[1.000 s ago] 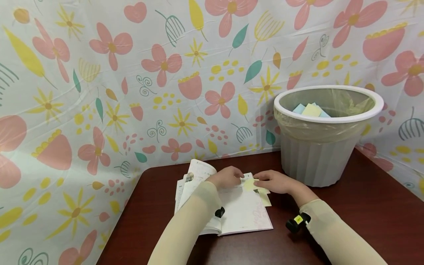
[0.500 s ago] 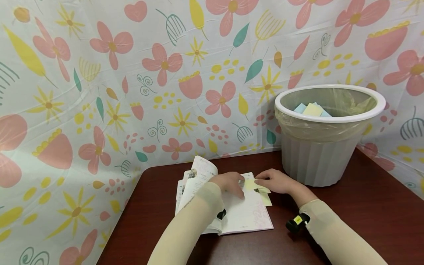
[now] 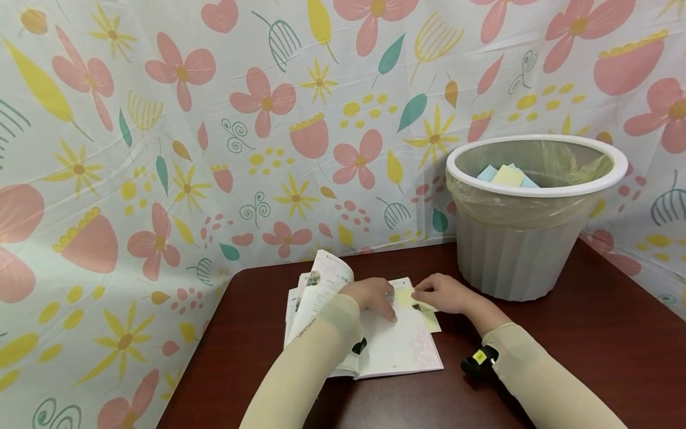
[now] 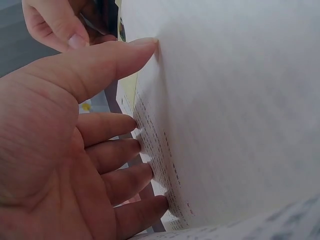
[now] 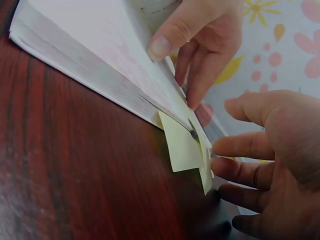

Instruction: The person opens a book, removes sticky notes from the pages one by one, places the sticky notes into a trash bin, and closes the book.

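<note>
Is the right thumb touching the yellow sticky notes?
Apart. The right wrist view shows background in the gap between the right thumb and the yellow sticky notes.

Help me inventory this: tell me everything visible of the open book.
The book lies open on the dark table, its paper-looking right page mostly white with pale pink decoration near the outer edge. The left pages curl upward, showing print and a small picture. Pale yellow notes stick out from its right edge. The left hand touches the right page; the right hand is by the notes, book contact unclear.
</note>
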{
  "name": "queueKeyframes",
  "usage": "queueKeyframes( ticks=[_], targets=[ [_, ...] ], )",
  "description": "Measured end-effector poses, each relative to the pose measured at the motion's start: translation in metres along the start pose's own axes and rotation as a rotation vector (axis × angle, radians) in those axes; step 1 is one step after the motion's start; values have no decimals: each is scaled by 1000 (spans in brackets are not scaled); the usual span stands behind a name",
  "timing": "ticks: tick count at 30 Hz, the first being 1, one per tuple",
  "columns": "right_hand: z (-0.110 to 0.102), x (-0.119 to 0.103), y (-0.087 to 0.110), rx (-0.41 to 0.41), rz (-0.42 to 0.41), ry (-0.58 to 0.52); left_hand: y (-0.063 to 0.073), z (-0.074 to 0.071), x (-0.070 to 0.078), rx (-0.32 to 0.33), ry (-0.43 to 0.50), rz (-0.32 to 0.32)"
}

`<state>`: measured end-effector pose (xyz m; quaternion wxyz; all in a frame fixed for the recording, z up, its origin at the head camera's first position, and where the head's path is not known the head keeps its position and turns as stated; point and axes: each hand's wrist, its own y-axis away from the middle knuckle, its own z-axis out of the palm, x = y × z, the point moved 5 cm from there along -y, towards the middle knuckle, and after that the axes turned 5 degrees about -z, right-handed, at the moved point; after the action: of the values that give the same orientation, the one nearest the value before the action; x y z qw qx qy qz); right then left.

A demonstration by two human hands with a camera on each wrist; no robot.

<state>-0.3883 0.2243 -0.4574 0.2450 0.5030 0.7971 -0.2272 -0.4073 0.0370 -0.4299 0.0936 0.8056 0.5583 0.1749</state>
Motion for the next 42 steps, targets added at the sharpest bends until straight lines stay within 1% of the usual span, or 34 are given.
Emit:
queueKeyframes(
  ticks=[5,13,19,22,26,32,37,42],
  targets=[
    [3,-3,-3,6,-13,39,1,0,-1,-9,-18,1],
    [3,-8,-2,43,1,108,0,3,0,-16,-36,17],
    [3,-6,-4,28,43,73,4,1,1,-17,-26,11],
    [3,-5,-6,32,36,73,7,1,1,-18,-13,0],
    [1,-4,-6,58,11,119,8,0,2,-24,-10,2],
    [0,-1,-8,51,31,169,7,2,2,-35,-16,10],
    [-3,2,-7,51,63,133,9,2,2,-43,-3,13],
    [-4,5,-9,72,73,81,9,3,1,-42,22,15]
  ],
)
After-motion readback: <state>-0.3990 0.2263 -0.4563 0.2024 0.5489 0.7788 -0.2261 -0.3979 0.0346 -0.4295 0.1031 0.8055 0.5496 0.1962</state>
